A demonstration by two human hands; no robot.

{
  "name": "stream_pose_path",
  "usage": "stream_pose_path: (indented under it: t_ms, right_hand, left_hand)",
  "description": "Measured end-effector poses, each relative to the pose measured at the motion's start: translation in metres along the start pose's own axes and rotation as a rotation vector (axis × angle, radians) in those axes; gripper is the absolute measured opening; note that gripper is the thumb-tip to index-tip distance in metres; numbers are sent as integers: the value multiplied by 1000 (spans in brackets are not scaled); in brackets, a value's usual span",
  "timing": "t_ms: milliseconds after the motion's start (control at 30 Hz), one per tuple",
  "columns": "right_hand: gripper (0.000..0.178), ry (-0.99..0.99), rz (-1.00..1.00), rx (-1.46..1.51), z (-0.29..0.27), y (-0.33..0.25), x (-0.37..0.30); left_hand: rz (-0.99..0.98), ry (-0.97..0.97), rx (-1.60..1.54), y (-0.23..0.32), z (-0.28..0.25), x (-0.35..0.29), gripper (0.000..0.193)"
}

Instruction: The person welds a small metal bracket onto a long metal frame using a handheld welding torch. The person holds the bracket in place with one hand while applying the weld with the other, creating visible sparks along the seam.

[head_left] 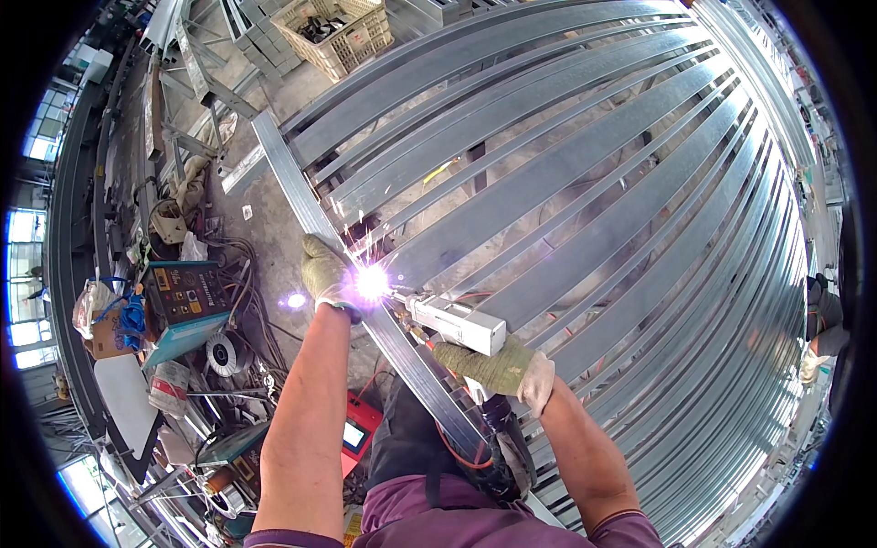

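Observation:
A bright welding arc (372,282) with flying sparks burns at a slanting galvanized steel bar (406,358), where long slats meet it. My left hand (324,270), in a green-grey work glove, is closed on the bar's left edge right beside the arc; glare hides part of its fingers. My right hand (493,367), gloved too, is wrapped round a welding torch whose tip points left at the arc. A white box-shaped unit (461,323) sits on top of the torch. The exact joint is lost in the glare.
Long parallel steel slats (548,228) with gaps between them fill the right side. A cream plastic crate (338,36) stands at the far side. Left are a welding machine (187,297), tangled cables (260,310) and a wire spool (222,354). Near my legs is a red device (360,437).

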State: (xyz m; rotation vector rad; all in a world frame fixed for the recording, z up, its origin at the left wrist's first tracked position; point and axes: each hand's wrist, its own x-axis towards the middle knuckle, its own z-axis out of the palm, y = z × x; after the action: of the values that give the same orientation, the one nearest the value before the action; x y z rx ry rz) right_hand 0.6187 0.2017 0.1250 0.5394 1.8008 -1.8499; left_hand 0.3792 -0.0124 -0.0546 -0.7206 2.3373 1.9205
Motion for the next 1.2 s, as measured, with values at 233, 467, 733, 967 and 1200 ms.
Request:
stream_pose_path:
  t_ms: [233,467,733,967,1200]
  right_hand:
    - [48,63,-117,-43,1,18,-1]
    - [48,12,-33,13,1,14,-2]
    - [50,-41,84,-17,-3,2,-8]
    - [52,-31,5,25,1,20,-5]
    - [47,-17,-48,21,2,22,-6]
  left_hand:
    - [-14,15,136,45,10,-38,77]
    - [55,22,117,-12,2,8,77]
    - [10,-5,47,1,3,-3,72]
    - [-47,16,-24,4,5,-2,72]
    - [17,32,98,13,5,-11,73]
